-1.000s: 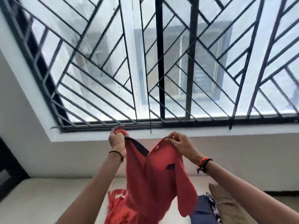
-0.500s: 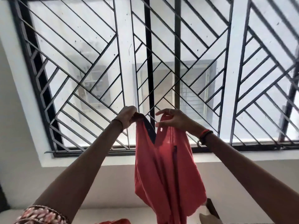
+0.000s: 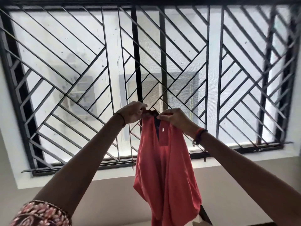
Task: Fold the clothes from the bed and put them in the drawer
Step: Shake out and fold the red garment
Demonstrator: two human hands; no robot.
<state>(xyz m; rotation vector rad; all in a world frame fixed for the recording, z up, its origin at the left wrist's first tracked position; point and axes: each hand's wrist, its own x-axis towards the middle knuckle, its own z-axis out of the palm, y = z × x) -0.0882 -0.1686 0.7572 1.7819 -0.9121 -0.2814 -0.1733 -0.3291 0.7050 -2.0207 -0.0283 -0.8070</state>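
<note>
A coral-red polo shirt (image 3: 166, 173) with a dark collar hangs in the air in front of a barred window. My left hand (image 3: 132, 112) pinches the collar at its left end. My right hand (image 3: 175, 118) pinches the collar at the placket, close beside the left hand. Both arms reach up and forward. The shirt's body droops straight down below the hands. The bed and the drawer are out of view.
A large window with a black diagonal metal grille (image 3: 146, 70) fills the upper view above a white sill (image 3: 244, 159). A beige wall (image 3: 105, 201) lies below. A dark-edged pillow corner (image 3: 203, 217) shows at the bottom right.
My view has tilted up, so the bed and other clothes dropped out of sight. The shirt rose with both hands, and my hands came closer together at the collar.
</note>
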